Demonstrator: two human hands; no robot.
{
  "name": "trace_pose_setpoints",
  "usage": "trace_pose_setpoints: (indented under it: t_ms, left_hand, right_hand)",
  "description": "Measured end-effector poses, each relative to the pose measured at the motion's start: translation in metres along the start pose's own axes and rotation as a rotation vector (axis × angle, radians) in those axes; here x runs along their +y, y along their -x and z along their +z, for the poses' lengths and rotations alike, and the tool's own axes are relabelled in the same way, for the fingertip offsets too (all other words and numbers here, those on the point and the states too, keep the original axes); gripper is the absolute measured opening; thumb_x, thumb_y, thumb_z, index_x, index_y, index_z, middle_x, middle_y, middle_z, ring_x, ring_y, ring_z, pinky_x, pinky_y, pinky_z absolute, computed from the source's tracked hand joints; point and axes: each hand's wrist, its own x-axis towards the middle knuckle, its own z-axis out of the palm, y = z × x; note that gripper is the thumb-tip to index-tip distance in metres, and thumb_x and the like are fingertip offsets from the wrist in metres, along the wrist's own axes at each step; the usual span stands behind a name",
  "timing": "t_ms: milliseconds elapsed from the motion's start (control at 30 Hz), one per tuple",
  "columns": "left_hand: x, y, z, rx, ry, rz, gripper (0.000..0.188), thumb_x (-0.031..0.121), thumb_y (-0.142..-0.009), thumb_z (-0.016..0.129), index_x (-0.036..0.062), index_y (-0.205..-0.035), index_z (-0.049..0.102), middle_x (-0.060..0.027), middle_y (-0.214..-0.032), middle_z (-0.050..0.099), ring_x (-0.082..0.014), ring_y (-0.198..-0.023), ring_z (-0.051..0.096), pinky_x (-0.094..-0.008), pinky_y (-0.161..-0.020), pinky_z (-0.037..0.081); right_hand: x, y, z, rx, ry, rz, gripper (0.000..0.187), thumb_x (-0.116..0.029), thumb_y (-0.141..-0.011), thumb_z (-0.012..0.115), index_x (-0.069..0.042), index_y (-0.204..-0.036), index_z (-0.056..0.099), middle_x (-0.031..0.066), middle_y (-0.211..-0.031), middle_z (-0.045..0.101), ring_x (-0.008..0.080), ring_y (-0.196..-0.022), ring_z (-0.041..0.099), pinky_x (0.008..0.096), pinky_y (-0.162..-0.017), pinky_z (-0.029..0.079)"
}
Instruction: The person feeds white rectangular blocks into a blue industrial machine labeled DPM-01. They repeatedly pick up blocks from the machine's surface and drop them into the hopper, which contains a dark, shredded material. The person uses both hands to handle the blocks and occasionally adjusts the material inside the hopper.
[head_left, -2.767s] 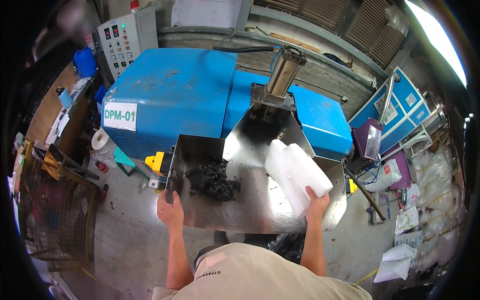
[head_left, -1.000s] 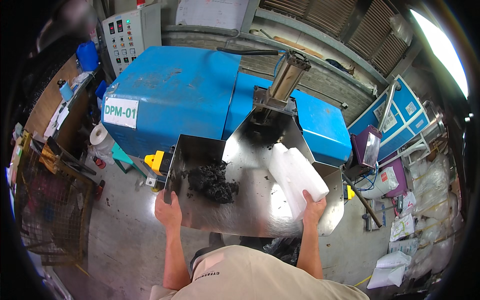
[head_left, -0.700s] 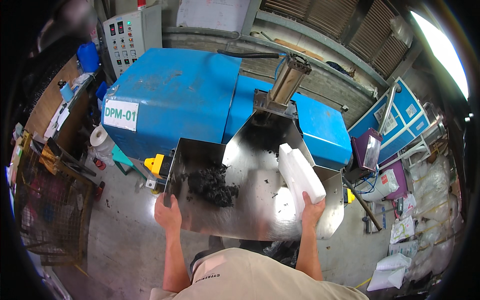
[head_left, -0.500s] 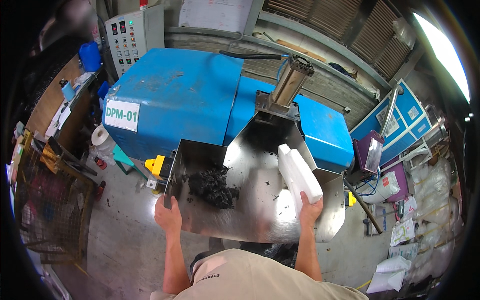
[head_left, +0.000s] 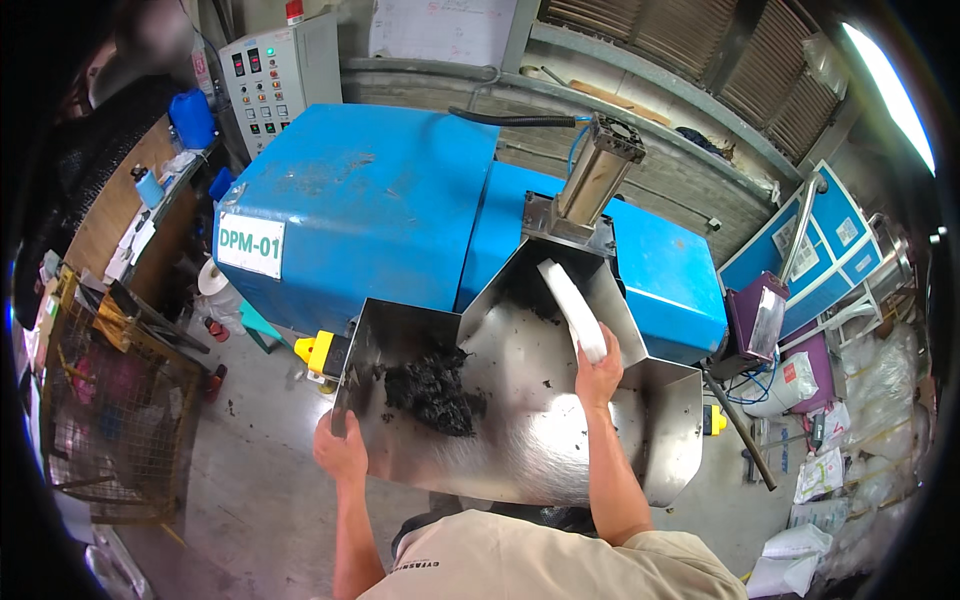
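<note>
Head view showed the right hand [head_left: 598, 372] raised over the steel hopper tray [head_left: 560, 450], its fingers [head_left: 590, 345] wrapped around the lower end of a white plastic slab [head_left: 566, 300]. From that grip the slab's long axis ran up and to the left, away from the person, so its far end lay close to the dark mouth of the chute [head_left: 520, 290] beneath the upright pneumatic cylinder [head_left: 598, 180]. The slab looked tilted on edge rather than flat, with only a narrow face showing; whether its far end touched the chute wall could not be told.

The left hand [head_left: 340, 450] was closed on the tray's near left rim, well apart from the slab. A heap of black shredded material [head_left: 432, 390] lay on the tray between the two hands, nearer the left one and just beside the slab's line but not touching it. The right hand was therefore the nearer one, already gripping the slab, with the chute lying straight along the slab's own length.

Behind stood the blue machine housing [head_left: 370, 200] and a grey control box [head_left: 280, 75].
</note>
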Motion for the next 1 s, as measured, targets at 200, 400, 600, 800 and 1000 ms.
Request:
trace_pose_setpoints:
  t_ms: [200,400,600,800,1000]
  left_hand:
    - [0.002,0.0,0.003,0.019,0.066,-0.03,0.032,0.023,-0.093,0.08,0.0016,-0.116,0.078,-0.0184,-0.112,0.079,-0.042,-0.107,0.072,-0.0478,-0.097,0.053]
    - [0.012,0.0,-0.002,0.022,0.101,0.034,0.029,0.016,-0.089,0.083,0.0006,-0.112,0.076,-0.0175,-0.105,0.078,-0.0399,-0.097,0.074,-0.0464,-0.088,0.055]
    - [0.015,0.004,-0.003,0.061,0.088,0.013,0.026,0.017,-0.089,0.083,0.0012,-0.108,0.077,-0.0172,-0.097,0.077,-0.0401,-0.091,0.073,-0.0475,-0.083,0.055]
    - [0.023,0.0,-0.013,-0.046,0.05,-0.038,0.026,0.019,-0.09,0.083,0.0016,-0.108,0.077,-0.0176,-0.096,0.078,-0.0407,-0.091,0.074,-0.0483,-0.083,0.055]
    - [0.01,-0.004,-0.009,-0.109,0.13,-0.05,0.031,0.023,-0.091,0.083,0.0027,-0.114,0.077,-0.0176,-0.105,0.078,-0.0403,-0.098,0.074,-0.0479,-0.089,0.055]
  right_hand:
    - [0.0,-0.038,0.032,-0.046,0.235,-0.267,0.058,0.002,-0.081,0.077,-0.009,-0.137,0.068,0.0145,-0.133,0.072,0.0378,-0.117,0.071,0.0423,-0.096,0.058]
    - [0.002,-0.042,0.057,-0.074,0.31,-0.314,0.064,0.006,-0.075,0.072,-0.012,-0.136,0.07,0.0125,-0.137,0.071,0.0377,-0.117,0.071,0.0435,-0.097,0.058]
    - [0.037,-0.057,0.065,-0.067,0.305,-0.378,0.062,0.004,-0.075,0.074,-0.013,-0.135,0.071,0.0112,-0.134,0.074,0.0376,-0.118,0.071,0.0451,-0.098,0.057]
    - [0.045,-0.055,0.071,-0.165,0.303,-0.168,0.052,-0.004,-0.082,0.079,-0.016,-0.132,0.072,0.0137,-0.126,0.076,0.0402,-0.114,0.072,0.0471,-0.096,0.057]
    - [-0.011,-0.088,0.038,-0.231,0.256,-0.1,0.041,-0.009,-0.087,0.084,-0.013,-0.127,0.076,0.0177,-0.117,0.079,0.0409,-0.11,0.074,0.0455,-0.094,0.058]
